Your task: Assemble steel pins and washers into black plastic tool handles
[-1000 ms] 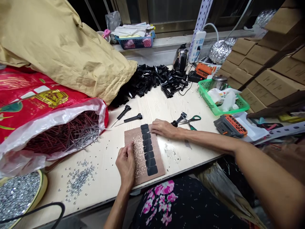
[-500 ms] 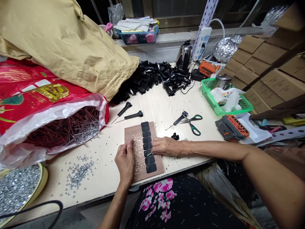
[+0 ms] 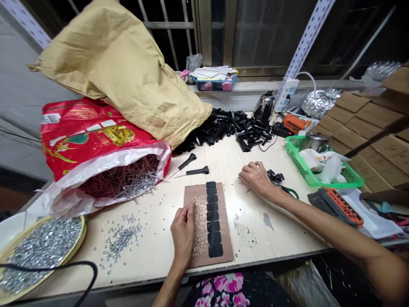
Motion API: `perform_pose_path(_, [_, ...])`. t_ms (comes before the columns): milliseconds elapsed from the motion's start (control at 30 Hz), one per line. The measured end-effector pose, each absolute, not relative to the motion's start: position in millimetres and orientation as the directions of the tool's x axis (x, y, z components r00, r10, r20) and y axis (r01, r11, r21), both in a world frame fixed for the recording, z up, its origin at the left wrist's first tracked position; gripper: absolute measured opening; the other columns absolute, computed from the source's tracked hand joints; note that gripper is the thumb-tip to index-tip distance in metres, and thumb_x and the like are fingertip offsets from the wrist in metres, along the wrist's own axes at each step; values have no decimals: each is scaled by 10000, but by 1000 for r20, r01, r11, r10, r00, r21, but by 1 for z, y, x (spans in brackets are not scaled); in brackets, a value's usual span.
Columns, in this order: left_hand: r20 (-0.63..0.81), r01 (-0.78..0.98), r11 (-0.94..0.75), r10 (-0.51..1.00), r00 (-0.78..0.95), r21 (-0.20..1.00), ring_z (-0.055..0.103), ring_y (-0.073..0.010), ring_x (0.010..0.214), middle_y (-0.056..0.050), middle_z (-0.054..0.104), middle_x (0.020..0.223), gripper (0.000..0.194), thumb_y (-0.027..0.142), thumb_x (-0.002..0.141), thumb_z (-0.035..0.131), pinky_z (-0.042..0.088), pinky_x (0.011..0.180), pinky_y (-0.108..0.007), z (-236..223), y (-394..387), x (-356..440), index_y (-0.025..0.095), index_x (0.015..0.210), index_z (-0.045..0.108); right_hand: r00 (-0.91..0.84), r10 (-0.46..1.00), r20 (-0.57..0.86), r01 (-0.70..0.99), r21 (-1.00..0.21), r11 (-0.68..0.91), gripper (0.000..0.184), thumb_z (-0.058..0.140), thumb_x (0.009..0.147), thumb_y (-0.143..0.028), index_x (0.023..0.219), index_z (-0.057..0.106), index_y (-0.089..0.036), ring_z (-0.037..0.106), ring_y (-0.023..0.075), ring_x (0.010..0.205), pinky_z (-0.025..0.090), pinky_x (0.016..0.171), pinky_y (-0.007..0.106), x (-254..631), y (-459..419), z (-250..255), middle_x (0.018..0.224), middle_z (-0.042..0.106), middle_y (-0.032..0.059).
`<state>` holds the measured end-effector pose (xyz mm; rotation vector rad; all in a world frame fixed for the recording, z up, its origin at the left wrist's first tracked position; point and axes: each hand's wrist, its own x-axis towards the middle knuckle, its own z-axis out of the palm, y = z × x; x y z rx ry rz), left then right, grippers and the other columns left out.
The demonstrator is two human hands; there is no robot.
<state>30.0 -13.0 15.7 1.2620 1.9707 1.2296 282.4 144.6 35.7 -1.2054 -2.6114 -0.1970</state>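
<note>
A brown board (image 3: 227,247) lies on the table, with a column of black rounded pads (image 3: 214,226) and a patch of small pale bits (image 3: 201,213) beside them. Against the board's left side rests my left hand (image 3: 183,232), thumb and fingers pinched together; whatever they hold is hidden. My right hand (image 3: 257,180) is off the board, low over the table to its upper right, with fingers bent. A black piece (image 3: 276,175) and green-handled scissors (image 3: 291,192) show partly behind the right wrist. I cannot make out what its fingers hold.
Two black-handled pins (image 3: 197,171) lie above the board. Behind is a heap of black parts (image 3: 236,125). At left are a red bag (image 3: 105,132) of thin rods, loose silver beads (image 3: 123,241) and a bead-filled bowl (image 3: 83,232). A green basket (image 3: 347,184) and battery pack (image 3: 338,207) stand right.
My right hand has left the black pads, where a small silver tip showed at its fingers, and moved up and right to the scissors. The left hand stays pinched at the board. The view has shifted.
</note>
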Motion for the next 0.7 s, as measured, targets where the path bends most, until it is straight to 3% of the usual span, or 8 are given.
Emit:
perform_pose_path(133, [78,407,130,886,-457,904,604,-208,888,-62,662,932,303,420,866,486,446,800,-317,18,-21,36,203,944,683,-706,619,343,636,-75,768,261,436,953,-297,881,667,-200,464,198,852,302,778,333,196,156,38,852,636,63])
perform_pose_path(300, [182,513,87,873,-452,854,601,-187,862,-67,638,945,275,364,884,476,466,721,-284,29,-58,13,215,1007,671,-819,529,222,528,-72,846,213,475,934,-294,1056,632,-218,462,205,921,328,748,306,103,178,14,944,612,69])
perform_pose_path(500, [401,814,270,763,-507,515,535,-240,862,-80,628,887,272,374,880,482,423,772,-361,31,-105,-71,225,994,679,-839,517,169,514,-62,855,279,388,957,-282,925,649,-189,454,210,854,339,652,278,89,189,3,899,574,94])
perform_pose_path(600, [421,887,289,798,-432,361,497,-248,830,-92,624,841,294,365,894,448,409,727,-358,25,-111,-95,232,987,693,-819,539,197,537,-67,841,256,387,947,-249,937,632,-175,478,200,848,355,650,273,101,183,10,959,563,96])
perform_pose_path(700, [383,932,258,858,-342,254,476,-242,809,-88,621,805,297,360,897,435,399,665,-336,18,-105,-102,249,946,706,-757,581,300,561,-158,813,222,405,926,-208,1010,608,-173,524,171,855,391,664,256,116,169,20,1028,554,82])
